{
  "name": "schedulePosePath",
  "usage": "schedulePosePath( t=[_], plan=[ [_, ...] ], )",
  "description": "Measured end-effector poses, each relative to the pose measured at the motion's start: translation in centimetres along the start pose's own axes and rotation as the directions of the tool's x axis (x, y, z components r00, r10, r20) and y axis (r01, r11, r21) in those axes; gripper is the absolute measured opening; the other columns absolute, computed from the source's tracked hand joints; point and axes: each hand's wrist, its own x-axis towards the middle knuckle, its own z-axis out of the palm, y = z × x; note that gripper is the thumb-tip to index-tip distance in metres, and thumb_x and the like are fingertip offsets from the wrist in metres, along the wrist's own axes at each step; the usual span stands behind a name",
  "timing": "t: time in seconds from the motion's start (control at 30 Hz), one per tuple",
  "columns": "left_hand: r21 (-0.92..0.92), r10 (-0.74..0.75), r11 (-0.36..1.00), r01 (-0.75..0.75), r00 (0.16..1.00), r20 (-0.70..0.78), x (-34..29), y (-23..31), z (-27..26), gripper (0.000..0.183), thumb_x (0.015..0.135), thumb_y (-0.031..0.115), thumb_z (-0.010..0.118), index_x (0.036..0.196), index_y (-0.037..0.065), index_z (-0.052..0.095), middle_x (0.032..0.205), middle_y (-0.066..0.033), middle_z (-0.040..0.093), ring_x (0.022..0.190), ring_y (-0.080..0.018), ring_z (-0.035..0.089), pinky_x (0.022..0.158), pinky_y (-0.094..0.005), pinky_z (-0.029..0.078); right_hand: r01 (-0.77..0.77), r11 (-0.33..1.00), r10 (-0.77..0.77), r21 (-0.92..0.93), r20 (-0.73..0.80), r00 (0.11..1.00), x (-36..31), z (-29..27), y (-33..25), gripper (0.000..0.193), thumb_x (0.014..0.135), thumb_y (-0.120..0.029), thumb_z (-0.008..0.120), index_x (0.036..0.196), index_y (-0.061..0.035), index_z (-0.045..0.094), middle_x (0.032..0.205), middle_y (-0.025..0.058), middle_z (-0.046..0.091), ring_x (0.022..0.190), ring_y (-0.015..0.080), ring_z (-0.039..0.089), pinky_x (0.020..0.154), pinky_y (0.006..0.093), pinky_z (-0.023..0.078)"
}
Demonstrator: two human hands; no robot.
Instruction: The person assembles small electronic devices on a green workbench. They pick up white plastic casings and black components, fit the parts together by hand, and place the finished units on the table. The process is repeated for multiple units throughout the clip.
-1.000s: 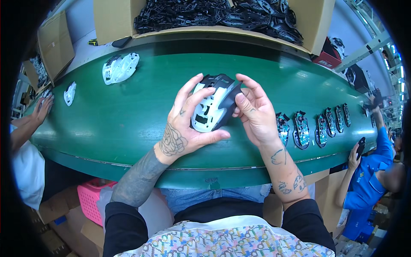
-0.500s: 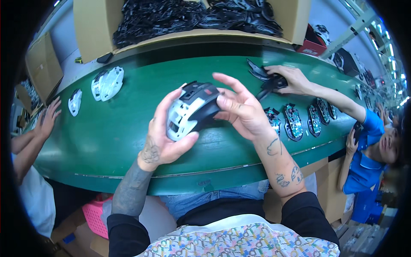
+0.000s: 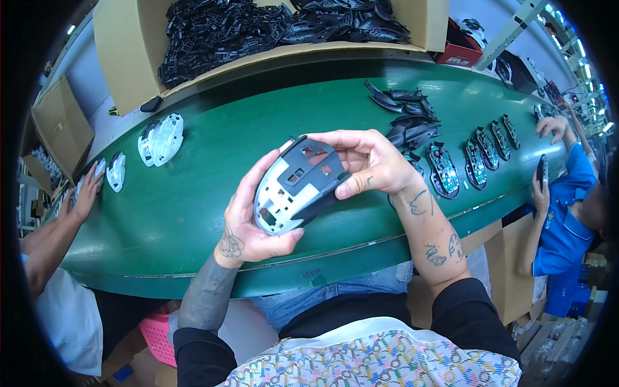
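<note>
Left hand (image 3: 242, 222): here it is, clamped round the white-and-black mouse shell (image 3: 300, 184), fingers along the left side, thumb at the near end.
Right hand (image 3: 380, 161): in on it too, fingers and thumb gripping the shell's far right edge.
Mouse shell: up between both hands, over the green belt (image 3: 193, 213), cut-outs showing.
Right side: circuit-board mouse bases (image 3: 443, 171) in a row, black curved parts (image 3: 409, 116) clustered just beyond.
Far side: cardboard box (image 3: 127, 45) crammed with black plastic pieces (image 3: 222, 42).

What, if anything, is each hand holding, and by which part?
Both hold one shell: the left hand by its white left side and near end, the right hand by its dark right side.
</note>
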Motion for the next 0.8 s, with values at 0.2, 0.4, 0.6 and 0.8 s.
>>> schedulePosePath(
  t=[0.2,0.4,0.6,0.8],
  plan=[
    [0.513,0.174,0.849,-0.127,0.984,-0.043,0.8,-0.2,0.1,0.084,0.058,0.019,0.085,0.130,-0.003,0.049,0.131,-0.0196,0.051,0.120,-0.0325,0.053,0.102,-0.0409,0.043,0.030,0.999,-0.029,-0.030,0.036,0.999,-0.4,1.2,-0.7,0.075,0.071,0.014,0.074,0.138,0.0062,0.041,0.133,0.0187,0.052,0.115,0.0226,0.058,0.094,0.0344,0.054],
    [0.311,0.036,0.950,0.022,0.983,-0.179,0.3,-1.2,0.1,0.082,0.056,0.020,0.086,0.127,-0.004,0.052,0.126,-0.0199,0.056,0.114,-0.0299,0.059,0.098,-0.0388,0.047,0.027,1.000,-0.027,0.014,-0.014,1.000,0.1,1.8,0.3,0.071,0.074,0.013,0.072,0.138,0.0057,0.042,0.132,0.0192,0.053,0.113,0.0224,0.059,0.094,0.0333,0.054],
    [0.239,-0.008,0.969,0.058,0.979,-0.204,0.3,-1.0,0.4,0.079,0.057,0.019,0.086,0.125,-0.006,0.053,0.124,-0.0201,0.058,0.113,-0.0282,0.060,0.097,-0.0368,0.047,0.050,0.999,-0.049,0.023,-0.029,0.998,0.6,1.0,1.3,0.067,0.073,0.011,0.074,0.134,0.0060,0.047,0.127,0.0191,0.057,0.108,0.0223,0.063,0.091,0.0329,0.055],
    [0.292,0.008,0.956,0.036,0.989,-0.149,0.1,-0.6,-0.2,0.077,0.059,0.021,0.085,0.124,-0.006,0.053,0.124,-0.0196,0.058,0.112,-0.0280,0.060,0.097,-0.0362,0.047,0.032,0.999,-0.030,0.027,-0.051,0.998,0.5,1.3,1.6,0.067,0.072,0.010,0.075,0.133,0.0055,0.048,0.126,0.0182,0.058,0.105,0.0214,0.064,0.089,0.0325,0.056]
  ],
)
